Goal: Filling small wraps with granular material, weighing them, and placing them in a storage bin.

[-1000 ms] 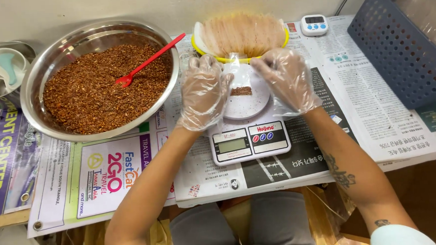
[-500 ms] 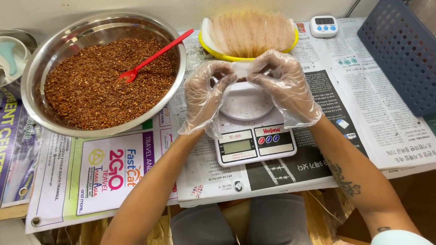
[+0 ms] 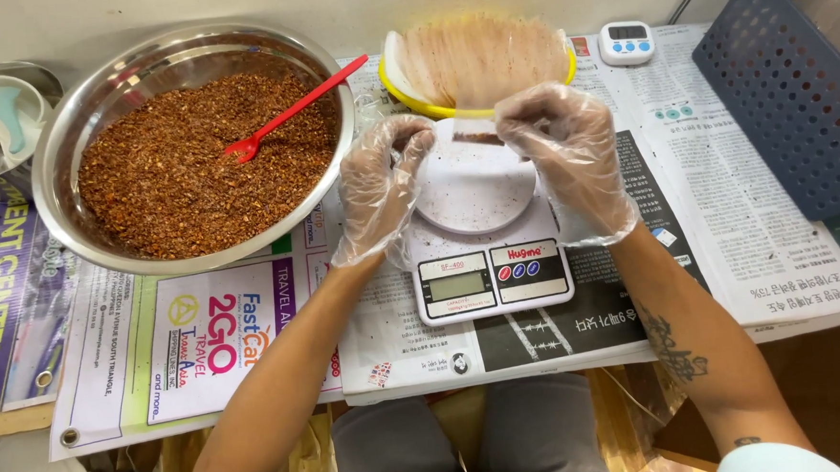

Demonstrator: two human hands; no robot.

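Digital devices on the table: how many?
2. A white kitchen scale sits on the newspaper directly below the gloved left hand and right hand. A small white timer lies at the back, left of the blue basket.

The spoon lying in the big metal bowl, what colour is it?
Red. The spoon shows best in the head view, resting on the reddish-brown flakes in the bowl.

small clear packet [image 3: 477,135] of reddish-brown flakes, held level above white scale [image 3: 483,252]

steel bowl [image 3: 63,197] of red-brown flakes | red spoon [image 3: 294,111] inside | white timer [image 3: 627,42] | blue basket [image 3: 796,101] | newspapers [image 3: 725,210]
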